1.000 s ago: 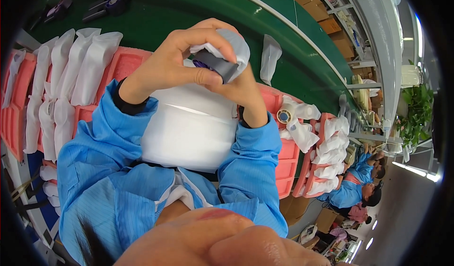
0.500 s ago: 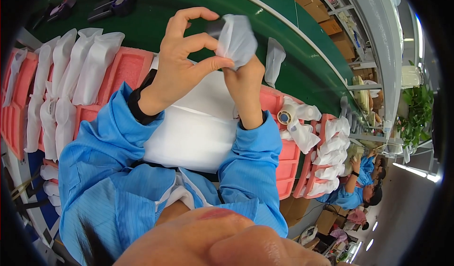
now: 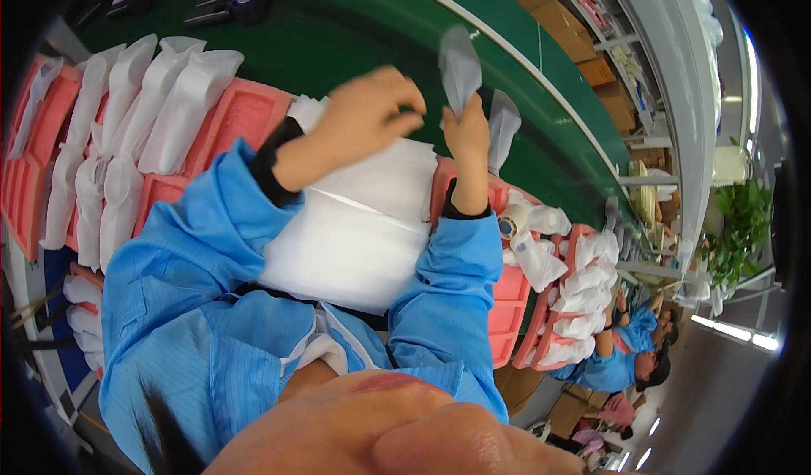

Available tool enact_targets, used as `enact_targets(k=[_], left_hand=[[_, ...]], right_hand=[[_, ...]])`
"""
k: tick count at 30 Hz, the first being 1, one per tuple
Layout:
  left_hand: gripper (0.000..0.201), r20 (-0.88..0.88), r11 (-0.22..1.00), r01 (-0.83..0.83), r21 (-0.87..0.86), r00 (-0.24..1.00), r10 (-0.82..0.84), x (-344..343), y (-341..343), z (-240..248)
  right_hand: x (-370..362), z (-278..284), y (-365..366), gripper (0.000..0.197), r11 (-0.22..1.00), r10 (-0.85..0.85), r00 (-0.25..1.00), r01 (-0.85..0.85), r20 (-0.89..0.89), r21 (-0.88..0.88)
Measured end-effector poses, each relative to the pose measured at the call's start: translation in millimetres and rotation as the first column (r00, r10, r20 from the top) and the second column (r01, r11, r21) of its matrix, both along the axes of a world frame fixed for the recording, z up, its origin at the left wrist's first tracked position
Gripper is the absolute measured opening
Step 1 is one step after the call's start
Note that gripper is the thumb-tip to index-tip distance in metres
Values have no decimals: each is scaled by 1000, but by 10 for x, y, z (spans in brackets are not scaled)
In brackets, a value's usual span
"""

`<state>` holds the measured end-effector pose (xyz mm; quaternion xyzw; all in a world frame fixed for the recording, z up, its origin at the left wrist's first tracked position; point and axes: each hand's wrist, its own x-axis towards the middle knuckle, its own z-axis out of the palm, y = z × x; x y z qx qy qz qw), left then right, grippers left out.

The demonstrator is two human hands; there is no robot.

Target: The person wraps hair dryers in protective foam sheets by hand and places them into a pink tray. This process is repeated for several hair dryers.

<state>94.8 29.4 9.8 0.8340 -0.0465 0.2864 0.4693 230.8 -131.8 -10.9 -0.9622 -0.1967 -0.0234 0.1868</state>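
My right hand (image 3: 467, 137) grips the lower end of a translucent white sleeve (image 3: 460, 68), raised over the green belt; a greyish shape shows through it. My left hand (image 3: 363, 119) hovers over a stack of thin white sheets or sleeves (image 3: 346, 251), slightly blurred, thumb and fingers apart with nothing between them. Just right of my right hand, another translucent sleeve (image 3: 504, 124) lies on the green surface. To the left, several filled white sleeves (image 3: 186, 112) lie in pink foam trays (image 3: 245, 116).
Dark hand-held devices (image 3: 245, 4) lie at the far left of the green belt (image 3: 355, 27). At right, more pink trays (image 3: 505, 306) hold white-wrapped pieces, with a round-ended part (image 3: 512, 220) among them. Co-workers in blue (image 3: 612, 365) sit further right. Cardboard boxes (image 3: 553, 15) fill shelving beyond the belt.
My hands have come apart. The left has let go of the sleeve and moved down over the stack; the right has carried the sleeve slightly to the right.
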Motion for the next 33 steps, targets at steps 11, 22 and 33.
enact_targets(k=[11, 22, 33], left_hand=[[31, -240, 864, 223, 452, 963, -122, -77, -539, -660], [21, 263, 829, 254, -499, 955, -135, 70, -851, -1116], [12, 170, 870, 194, -453, 977, -129, 61, -825, -1081]], right_hand=[[-324, 155, 436, 43, 797, 515, 836, -548, 188, 253], [77, -401, 2957, 64, 732, 631, 766, -641, 127, 230], [-139, 180, 2389, 62, 693, 548, 825, -541, 139, 476]])
